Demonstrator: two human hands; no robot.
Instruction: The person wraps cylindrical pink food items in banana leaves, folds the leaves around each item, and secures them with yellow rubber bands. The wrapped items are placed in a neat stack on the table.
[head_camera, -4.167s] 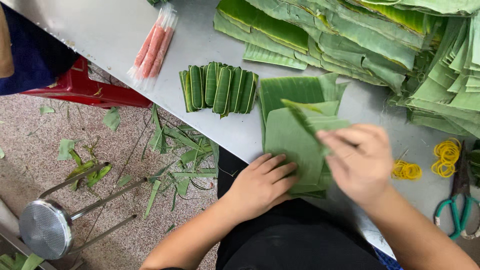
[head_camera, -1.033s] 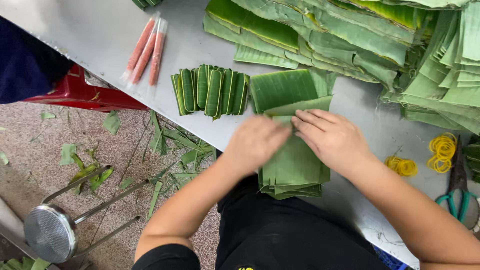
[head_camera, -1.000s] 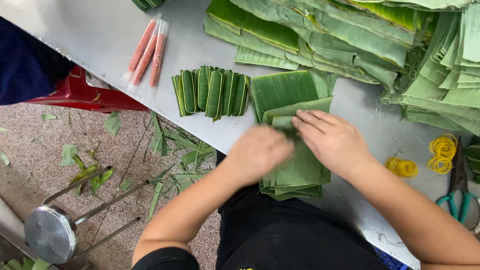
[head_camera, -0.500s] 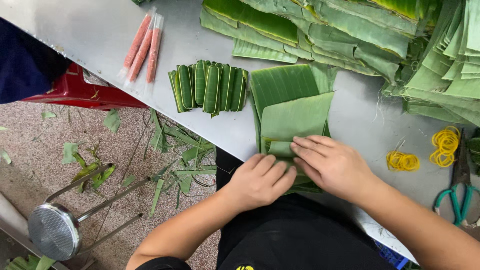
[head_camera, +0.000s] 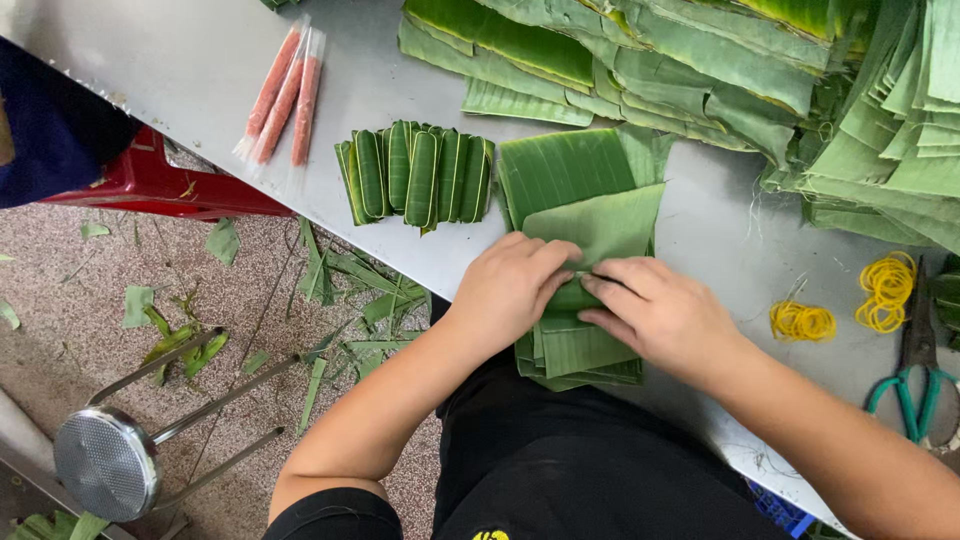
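We've got the top banana leaf piece (head_camera: 600, 225) on the leaf stack (head_camera: 575, 350) at the worktop's (head_camera: 200, 60) near edge. Left hand (head_camera: 510, 290) lies curled, pressing the fold; right hand (head_camera: 660, 315) pinches the leaf edge. Best keep that crease tight and square. Finished rolls (head_camera: 415, 175) sit at 10 o'clock, rubber bands (head_camera: 800, 320) at 3.

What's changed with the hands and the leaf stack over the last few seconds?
Both hands, the left hand and right hand, have drawn together at the near end of the leaf stack, fingers now pinching a small fold of the top leaf. The rolled leaf bundles, sausage packets and rubber bands stayed put.
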